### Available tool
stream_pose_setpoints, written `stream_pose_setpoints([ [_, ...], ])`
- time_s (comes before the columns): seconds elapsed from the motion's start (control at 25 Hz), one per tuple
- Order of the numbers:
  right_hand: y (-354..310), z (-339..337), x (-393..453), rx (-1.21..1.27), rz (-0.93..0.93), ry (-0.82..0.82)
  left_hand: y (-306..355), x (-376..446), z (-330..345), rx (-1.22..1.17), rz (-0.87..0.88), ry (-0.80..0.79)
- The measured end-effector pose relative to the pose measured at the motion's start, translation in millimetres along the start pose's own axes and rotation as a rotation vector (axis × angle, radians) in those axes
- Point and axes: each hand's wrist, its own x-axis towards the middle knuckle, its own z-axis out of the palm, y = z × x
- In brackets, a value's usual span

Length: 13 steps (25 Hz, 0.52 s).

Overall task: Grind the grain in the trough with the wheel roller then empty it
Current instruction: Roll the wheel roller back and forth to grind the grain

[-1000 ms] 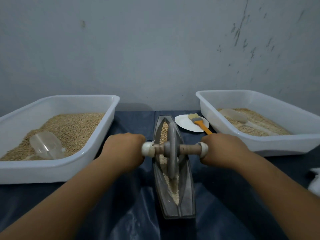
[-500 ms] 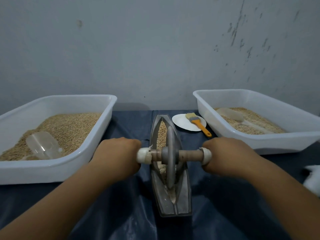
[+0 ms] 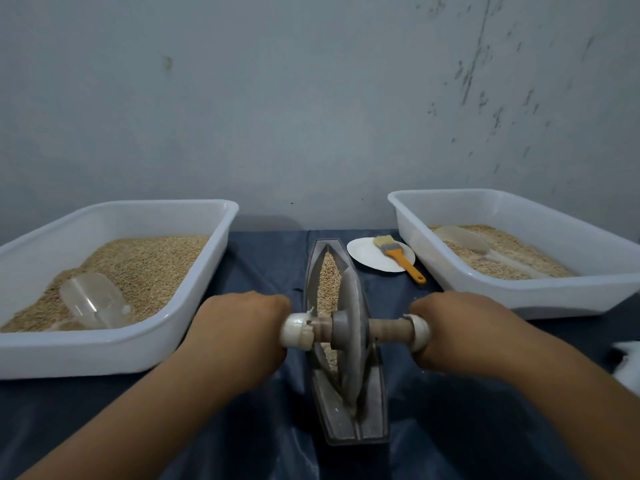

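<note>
In the head view we count two hands, one wheel roller [image 3: 349,336], one trough [image 3: 375,407], two white tubs, two clear scoops, one brush [image 3: 398,256] and one white plate [image 3: 367,254]. The trough is a narrow, boat-shaped metal vessel lying lengthwise on the dark cloth [image 3: 270,258] between the tubs; it holds grain [image 3: 329,278], visible mainly in the far half beyond the wheel, with a thin trace toward the near end. The left tub [image 3: 104,355] holds a deep bed of grain with one scoop [image 3: 91,301] lying in it near the front wall. The right tub [image 3: 540,296] holds a shallower layer of grain with the second scoop [image 3: 462,239] resting on it. The plate lies just beside the far end of the trough, and the brush rests on it with its orange handle overhanging the rim toward the right tub. The wheel roller stands upright in the trough, its disc seated in the groove in the near half and its wooden axle crosswise above the rims. Our left hand [image 3: 239,332] is curled round the left end of the axle, against the white collar; our right hand [image 3: 460,330] is curled round the right end likewise. Both grips are fully closed on the axle.
</note>
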Motion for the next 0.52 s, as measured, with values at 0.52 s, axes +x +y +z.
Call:
stream_pose_setpoints([
  [0.52, -12.8, -6.5, 30.7, 0.034, -0.040, -0.129, 9.3, 22.1, -2.1, -0.080, 0.029, -0.115],
])
